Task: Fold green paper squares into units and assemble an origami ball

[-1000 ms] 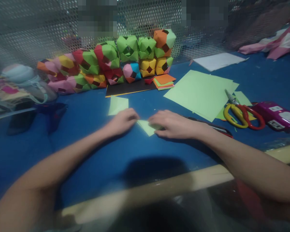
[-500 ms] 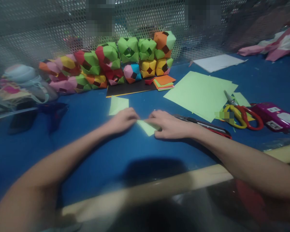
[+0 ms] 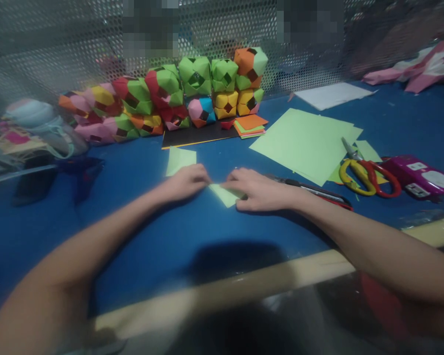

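A small piece of light green paper point(image 3: 225, 195), with a folded look, lies on the blue tabletop between my hands. My left hand point(image 3: 193, 178) has its fingers curled together at the paper's upper left corner, the tips closed on it. From the other side my right hand point(image 3: 257, 190) grips the paper, index finger along its top edge and thumb near the lower right edge. The fingers cover part of the sheet. Just behind my left hand lies another small green paper piece point(image 3: 182, 160). A box cutter point(image 3: 318, 191) rests partly behind my right wrist.
Colourful folded-paper balls point(image 3: 195, 76) are stacked along the mesh panel. Large green sheets point(image 3: 303, 143), scissors point(image 3: 370, 177) and a purple packet point(image 3: 422, 175) lie to the right. A small paper stack point(image 3: 250, 125) sits behind my hands; a bottle point(image 3: 40, 123) stands at left.
The view has shifted very slightly. Both hands stay at the green paper in nearly the same pose, and the paper looks unchanged.
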